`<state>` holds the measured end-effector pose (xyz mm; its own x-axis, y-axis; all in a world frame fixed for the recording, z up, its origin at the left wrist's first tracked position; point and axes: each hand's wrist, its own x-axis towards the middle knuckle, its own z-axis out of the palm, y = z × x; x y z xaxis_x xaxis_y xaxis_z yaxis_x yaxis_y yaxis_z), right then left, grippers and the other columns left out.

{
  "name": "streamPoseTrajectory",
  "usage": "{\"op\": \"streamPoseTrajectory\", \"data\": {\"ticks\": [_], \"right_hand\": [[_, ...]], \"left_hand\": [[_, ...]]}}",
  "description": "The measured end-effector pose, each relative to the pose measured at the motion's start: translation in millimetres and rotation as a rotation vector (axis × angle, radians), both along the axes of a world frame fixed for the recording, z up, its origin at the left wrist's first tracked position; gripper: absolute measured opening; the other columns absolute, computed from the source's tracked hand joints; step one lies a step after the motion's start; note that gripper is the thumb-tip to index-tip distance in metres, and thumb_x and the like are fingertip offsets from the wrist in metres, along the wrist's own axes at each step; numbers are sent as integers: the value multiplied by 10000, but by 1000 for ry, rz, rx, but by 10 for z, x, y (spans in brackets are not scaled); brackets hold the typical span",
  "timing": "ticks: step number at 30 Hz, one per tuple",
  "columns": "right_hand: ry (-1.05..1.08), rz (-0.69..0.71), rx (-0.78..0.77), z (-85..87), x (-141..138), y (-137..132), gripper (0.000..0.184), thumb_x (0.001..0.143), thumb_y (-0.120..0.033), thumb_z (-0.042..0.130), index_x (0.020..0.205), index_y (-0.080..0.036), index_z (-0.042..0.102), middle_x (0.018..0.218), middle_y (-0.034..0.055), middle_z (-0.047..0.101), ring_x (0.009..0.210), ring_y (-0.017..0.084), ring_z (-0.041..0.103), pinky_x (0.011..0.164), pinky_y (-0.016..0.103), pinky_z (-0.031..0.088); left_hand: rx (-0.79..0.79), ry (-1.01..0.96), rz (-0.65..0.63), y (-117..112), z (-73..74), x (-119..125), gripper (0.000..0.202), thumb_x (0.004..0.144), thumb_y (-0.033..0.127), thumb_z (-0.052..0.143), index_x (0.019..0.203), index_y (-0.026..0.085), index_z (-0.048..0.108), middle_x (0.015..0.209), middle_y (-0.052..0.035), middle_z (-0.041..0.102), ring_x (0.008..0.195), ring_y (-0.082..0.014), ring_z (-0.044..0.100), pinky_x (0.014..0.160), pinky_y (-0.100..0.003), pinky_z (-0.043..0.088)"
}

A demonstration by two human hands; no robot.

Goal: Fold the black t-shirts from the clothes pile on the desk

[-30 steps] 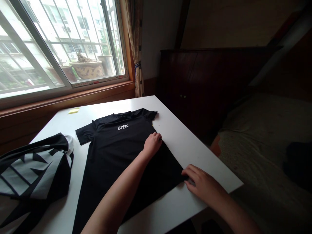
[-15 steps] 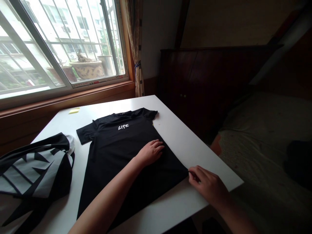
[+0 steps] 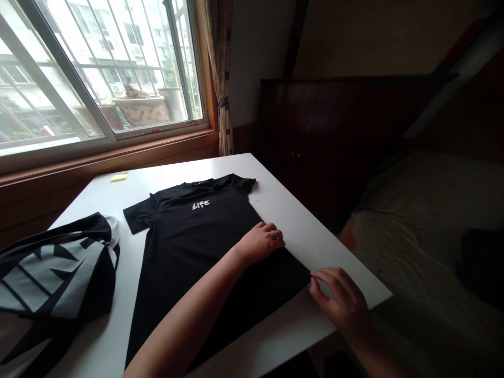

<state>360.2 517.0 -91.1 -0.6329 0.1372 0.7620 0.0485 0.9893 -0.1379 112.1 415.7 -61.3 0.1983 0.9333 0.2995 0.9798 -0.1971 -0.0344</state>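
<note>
A black short-sleeved T-shirt with small white lettering on the chest lies spread on a white table, its collar toward the window. My left hand reaches across the shirt to its right side edge. Its fingers are bent down over the cloth there, closed on the edge, though the fingertips are partly hidden. At the lower right corner of the hem, my right hand pinches the cloth between thumb and index finger, the other fingers loosely curled.
A black, white and grey garment lies crumpled on the table's left side. Near the far edge is a yellow paper pad. Behind stand a barred window, a tied curtain and a dark red cabinet. A bed is at right.
My left hand has slid right across the shirt to its side edge, and its fingers have bent more. My right hand has shifted slightly right with the hem corner.
</note>
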Motion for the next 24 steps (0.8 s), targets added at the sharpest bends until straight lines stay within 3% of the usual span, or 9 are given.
{"op": "streamPoseTrajectory", "data": {"ticks": [7, 15, 24], "right_hand": [[-26, -49, -52, -55, 56, 0, 245, 882, -105, 647, 1083, -245, 639, 946, 46, 714, 886, 197, 698, 841, 346, 569], [-119, -76, -82, -134, 128, 66, 194, 901, -130, 619, 1057, -245, 633, 923, 46, 713, 868, 214, 690, 850, 379, 549], [-127, -57, -199, -188, 108, 142, 167, 940, -107, 552, 1034, -237, 598, 950, 51, 680, 887, 200, 673, 812, 342, 549]], "left_hand": [[-23, 39, -9, 94, 51, 23, 217, 1031, 233, 476, 954, 230, 679, 1077, -68, 679, 1054, -236, 535, 826, -373, 397], [-50, 27, 20, 226, -19, 52, 199, 1021, 222, 480, 964, 225, 670, 1077, -84, 644, 1000, -236, 533, 746, -367, 412], [-58, 2, 74, 316, -143, 97, 119, 998, 246, 516, 1016, 198, 624, 1063, -93, 635, 1029, -261, 521, 807, -375, 430]]}}
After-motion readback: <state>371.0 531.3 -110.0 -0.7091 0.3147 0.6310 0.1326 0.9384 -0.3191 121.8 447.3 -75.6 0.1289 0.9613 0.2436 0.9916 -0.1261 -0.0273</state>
